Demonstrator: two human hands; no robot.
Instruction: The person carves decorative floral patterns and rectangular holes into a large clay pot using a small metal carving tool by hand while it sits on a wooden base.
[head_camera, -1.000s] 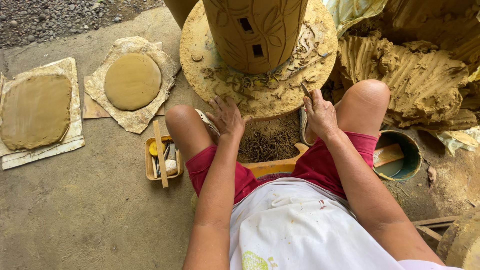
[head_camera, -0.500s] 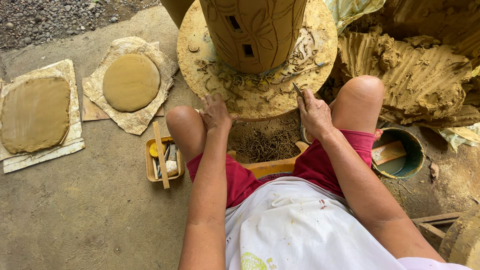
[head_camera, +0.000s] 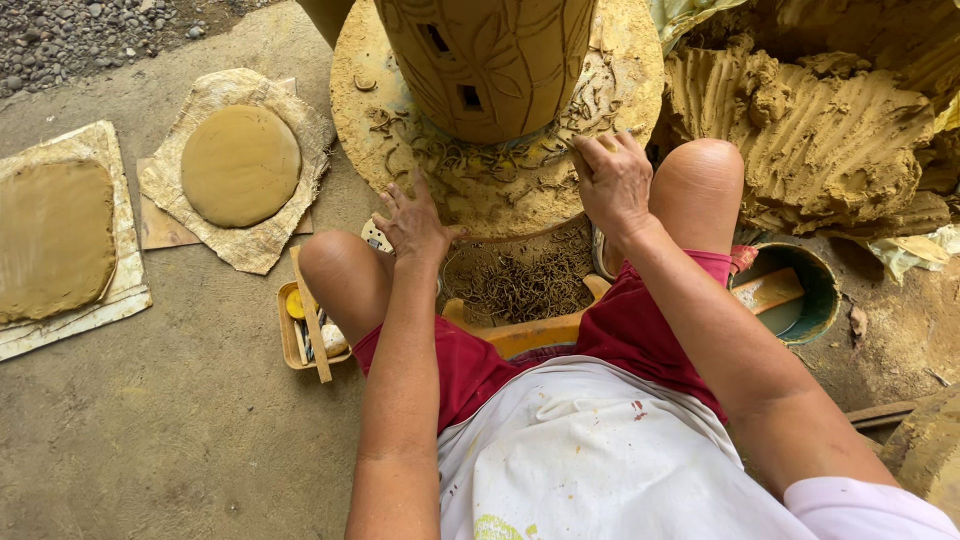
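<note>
A tall carved clay vessel (head_camera: 490, 60) with leaf lines and small square cut-outs stands on a round clay-crusted turntable (head_camera: 620, 90) strewn with clay curls. My left hand (head_camera: 415, 225) lies flat on the near left rim of the turntable, fingers spread, holding nothing. My right hand (head_camera: 615, 180) rests on the near right rim with its fingers curled around what looks like a thin carving tool, only its tip showing. Both knees flank the turntable.
A bowl of clay shavings (head_camera: 520, 285) sits between my legs. A round clay slab (head_camera: 240, 165) and a rectangular slab (head_camera: 50, 240) lie on paper at left. A small tool tray (head_camera: 310, 325) is by my left knee, a green bucket (head_camera: 800, 300) and a clay heap (head_camera: 810, 130) at right.
The vessel and turntable have rotated, its cut-outs shifting left. Both hands have slid along the rim, the right one further up and away.
</note>
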